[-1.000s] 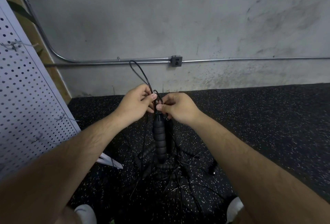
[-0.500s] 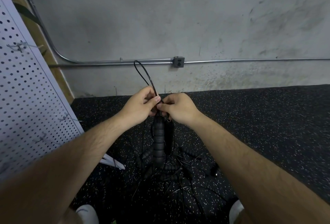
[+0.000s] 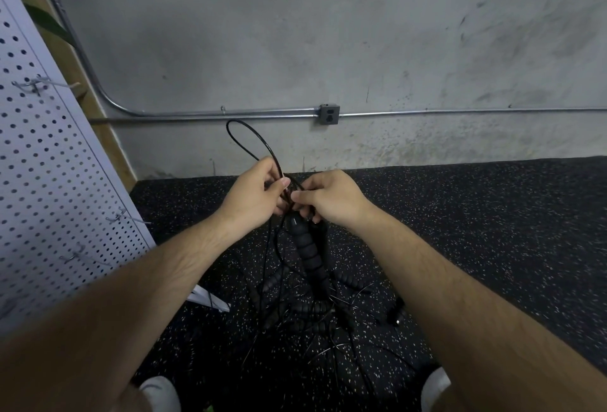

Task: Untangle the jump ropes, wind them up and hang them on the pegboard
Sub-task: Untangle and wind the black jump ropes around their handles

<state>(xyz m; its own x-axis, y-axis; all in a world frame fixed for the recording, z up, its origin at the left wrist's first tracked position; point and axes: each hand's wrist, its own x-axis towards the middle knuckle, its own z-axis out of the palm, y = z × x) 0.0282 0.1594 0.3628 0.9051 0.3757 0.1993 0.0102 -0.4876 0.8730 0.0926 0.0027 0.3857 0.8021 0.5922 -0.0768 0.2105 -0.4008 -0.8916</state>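
Pinching cord (image 3: 261, 141): left hand (image 3: 253, 196), right hand (image 3: 328, 196)

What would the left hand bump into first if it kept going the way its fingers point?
Probably the right hand: the left hand points across at it, with only the thin black cord they both pinch between them. Depth is unclear.

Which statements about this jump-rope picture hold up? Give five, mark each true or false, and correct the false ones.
1. The left hand and the right hand both pinch the black cord. True.
2. A loop of that cord rises above the left hand. True.
3. More tangled ropes lie on the speckled floor. True.
4. A rope already hangs on the pegboard. False: the pegboard's visible hooks are bare.
5. The ribbed handle lies flat on the floor. False: the ribbed handle hangs below the hands.
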